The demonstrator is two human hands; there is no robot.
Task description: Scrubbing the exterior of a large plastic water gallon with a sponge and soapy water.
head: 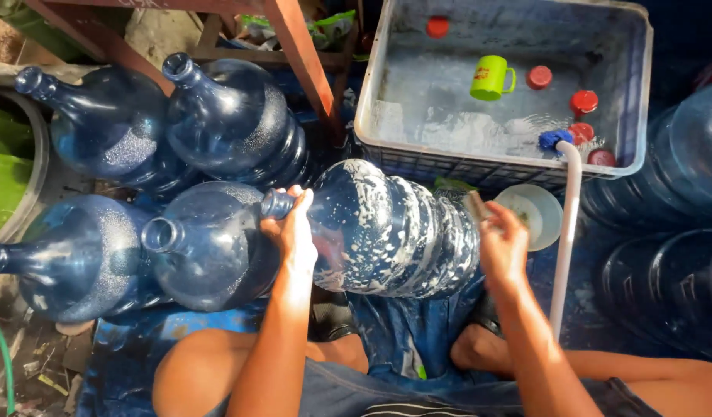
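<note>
A large blue translucent plastic water jug (387,228), streaked with white soap foam, lies on its side just in front of the grey plastic crate of water (638,100). Four more blue jugs (209,247) lie left of it. In the crate float five red caps (539,76) and one green mug (490,78). The left hand (293,232) wraps the jug's neck; the right hand (501,245) presses a scrubber against its base, fingers curled.

- Soapy bottle (387,232) lies sideways between left hand (294,232) at its neck and right hand (501,249) at its base.
- Four bottles (209,247) crowd left.
- Crate (371,100) behind, mug (491,77) inside.
- Hose (566,224) hangs over the crate's rim.
</note>
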